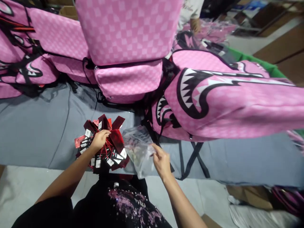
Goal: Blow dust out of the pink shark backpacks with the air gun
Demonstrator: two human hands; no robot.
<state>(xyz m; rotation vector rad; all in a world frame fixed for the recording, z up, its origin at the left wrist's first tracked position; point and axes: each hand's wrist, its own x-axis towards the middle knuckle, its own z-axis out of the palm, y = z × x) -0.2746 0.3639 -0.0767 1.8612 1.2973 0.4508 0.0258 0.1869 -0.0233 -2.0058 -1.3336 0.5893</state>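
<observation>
Head view, with clock directions taken from its centre: a grey-covered table (237,158) runs from nine o'clock across to three. At three lies a pink backpack (239,104) printed with a black-and-white toothed mouth; at twelve stands a pink checkered backpack (130,38). Toward eight, a fanned bunch of dark-red tags (106,150) with white labels and red cords sits near the table's edge. Just beside it, between six and seven, is a clear plastic bag (139,152), its edge pinched between thumb and fingers of the right hand (162,160), near half past five. The left hand (101,140) is over the tags at eight, fingertips drawn together; I cannot tell whether they grasp one. Another person's hand (195,25) shows at one.
</observation>
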